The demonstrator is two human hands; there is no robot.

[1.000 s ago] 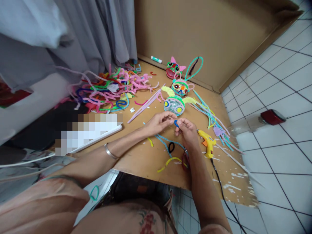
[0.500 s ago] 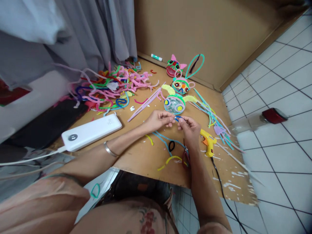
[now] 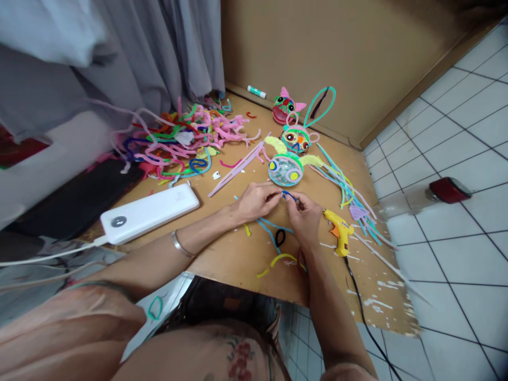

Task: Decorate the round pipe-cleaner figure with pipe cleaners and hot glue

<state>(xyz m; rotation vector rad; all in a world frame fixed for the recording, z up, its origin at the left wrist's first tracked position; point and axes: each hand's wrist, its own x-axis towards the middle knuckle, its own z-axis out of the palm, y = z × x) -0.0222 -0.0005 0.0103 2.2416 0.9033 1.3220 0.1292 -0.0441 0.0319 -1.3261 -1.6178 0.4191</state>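
Observation:
My left hand [image 3: 257, 200] and my right hand [image 3: 305, 211] meet over a cardboard sheet [image 3: 238, 254], both pinching a short blue pipe cleaner [image 3: 288, 195] between their fingertips. Just beyond them lies a round pipe-cleaner figure [image 3: 284, 169] with yellow ears and spiral eyes. Two more pipe-cleaner faces, one with a teal loop [image 3: 296, 138] and one with pink ears [image 3: 283, 106], sit farther back. A black loop [image 3: 280, 237] and a yellow strand [image 3: 273, 263] lie near my right wrist.
A yellow glue gun [image 3: 338, 230] with a black cord lies right of my right hand. A heap of coloured pipe cleaners [image 3: 178, 143] fills the back left. A white power bank [image 3: 151, 211] lies at left. A glue stick [image 3: 256, 92] rests by the cardboard wall. Tiled floor at right.
Both hands have stayed together on the blue pipe cleaner, shifting slightly; its curled loop has been drawn out into a flatter, thinner strand between the fingertips.

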